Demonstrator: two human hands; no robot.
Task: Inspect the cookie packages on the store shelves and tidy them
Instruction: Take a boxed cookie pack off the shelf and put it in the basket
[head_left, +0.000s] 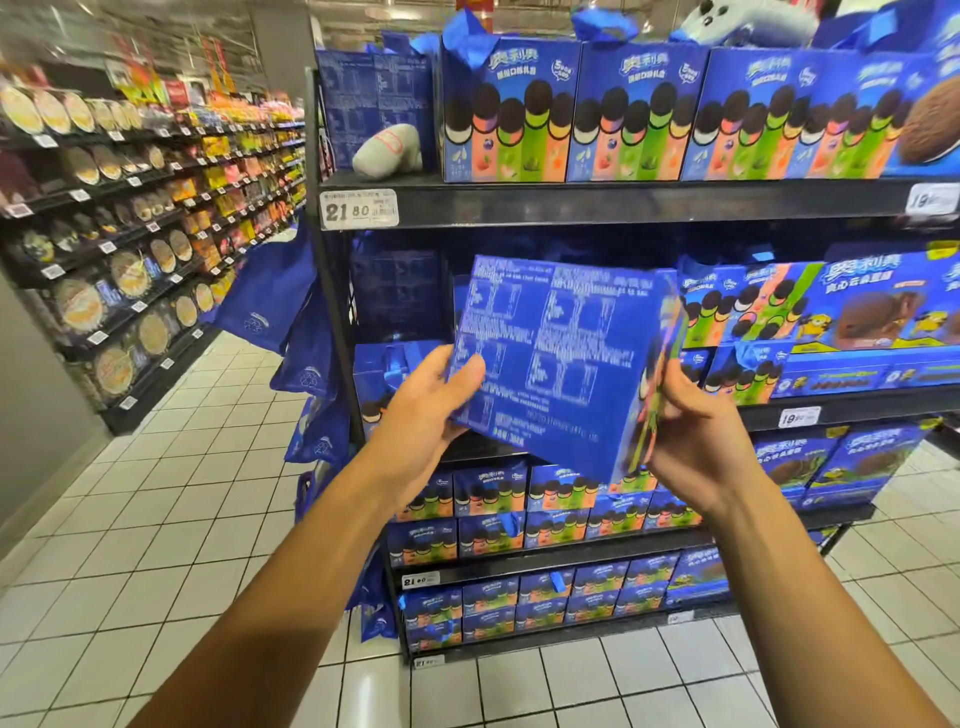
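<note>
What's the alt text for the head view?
Both hands, left hand and right hand, hold a blue cookie box tilted, printed back panel showing, before store shelves stocked with matching blue cookie boxes.

Supermarket aisle: stocked shelves (623, 205), price tags (359, 209), cookie boxes (511, 111), tiled floor (156, 519).

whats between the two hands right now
In the head view, one blue cookie box, tilted, printed back facing the camera, held between the left hand and right hand.
</note>
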